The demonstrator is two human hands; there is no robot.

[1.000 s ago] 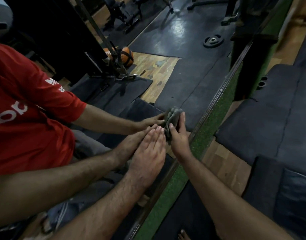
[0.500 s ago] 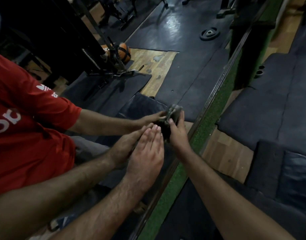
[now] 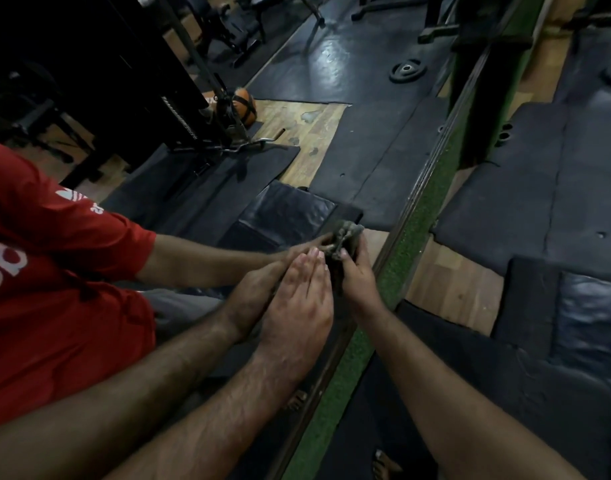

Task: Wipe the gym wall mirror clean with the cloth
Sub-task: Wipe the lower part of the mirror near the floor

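Cloth [image 3: 344, 237] sits bunched in the gripping right hand [image 3: 357, 277] against the mirror [image 3: 331, 161], just above its floor-level bottom edge, while the left hand [image 3: 302, 306] lies flat and straight-fingered on the glass beside it, holding nothing.

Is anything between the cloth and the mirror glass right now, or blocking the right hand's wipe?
Nothing visible. The right hand grips the cloth directly against the mirror. The left hand lies flat on the glass beside it, left of the cloth, and would block a leftward stroke.
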